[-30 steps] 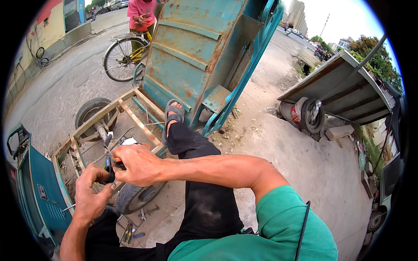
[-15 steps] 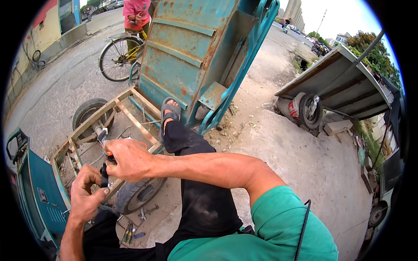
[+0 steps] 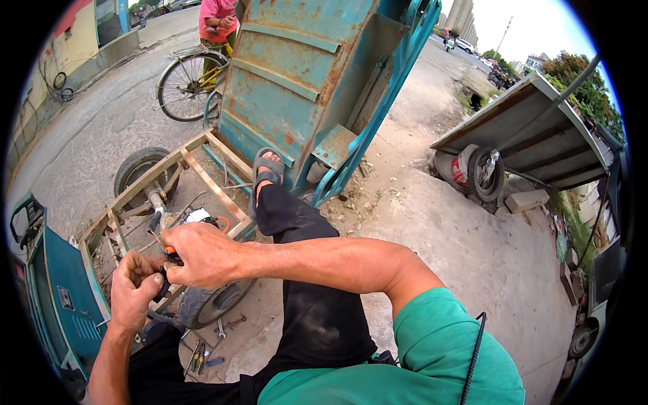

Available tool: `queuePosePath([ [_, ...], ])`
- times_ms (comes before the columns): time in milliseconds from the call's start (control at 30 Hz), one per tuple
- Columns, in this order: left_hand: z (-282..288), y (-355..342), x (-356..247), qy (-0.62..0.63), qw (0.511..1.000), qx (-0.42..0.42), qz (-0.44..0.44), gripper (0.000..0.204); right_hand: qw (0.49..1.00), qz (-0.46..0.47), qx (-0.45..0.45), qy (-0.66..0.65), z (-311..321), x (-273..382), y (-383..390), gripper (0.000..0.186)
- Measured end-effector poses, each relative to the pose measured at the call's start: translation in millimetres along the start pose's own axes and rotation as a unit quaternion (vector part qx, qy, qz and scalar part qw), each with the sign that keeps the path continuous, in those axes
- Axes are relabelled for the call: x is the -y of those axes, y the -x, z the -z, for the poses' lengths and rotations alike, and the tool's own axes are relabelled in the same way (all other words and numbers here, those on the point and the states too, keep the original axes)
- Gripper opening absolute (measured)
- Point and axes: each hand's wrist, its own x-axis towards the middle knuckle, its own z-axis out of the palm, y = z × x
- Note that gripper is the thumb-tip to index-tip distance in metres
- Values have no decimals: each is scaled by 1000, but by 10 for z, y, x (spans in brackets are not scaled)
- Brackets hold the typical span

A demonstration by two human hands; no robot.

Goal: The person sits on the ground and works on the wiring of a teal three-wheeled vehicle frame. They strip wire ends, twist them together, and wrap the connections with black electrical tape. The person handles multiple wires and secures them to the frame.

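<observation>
Head: left hand (image 3: 132, 289) pinches black piece (image 3: 163, 287) beside right hand (image 3: 204, 255).

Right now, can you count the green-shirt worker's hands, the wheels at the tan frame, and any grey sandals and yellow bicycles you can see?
Hands: 2, left hand and right hand
Wheels at tan frame: 2, far wheel and near wheel
Grey sandal: 1
Yellow bicycle: 1
Total: 6

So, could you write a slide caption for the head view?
Left hand and right hand meet at a black part above a beige frame, near a rusty teal cargo bed.
</observation>
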Motion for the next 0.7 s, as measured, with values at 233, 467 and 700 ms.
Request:
queuePosePath([
  [233, 116, -63, 237, 101, 990, 69, 67, 18, 999, -24, 23, -6, -39, -36, -7, 33],
  [467, 33, -43, 150, 184, 978, 56, 85, 15, 998, -50, 36, -21, -25, -27, -6, 37],
  [700, 134, -16, 87, 143, 980, 50, 129, 13, 992, -49, 73, -90, 41, -18, 16, 38],
])
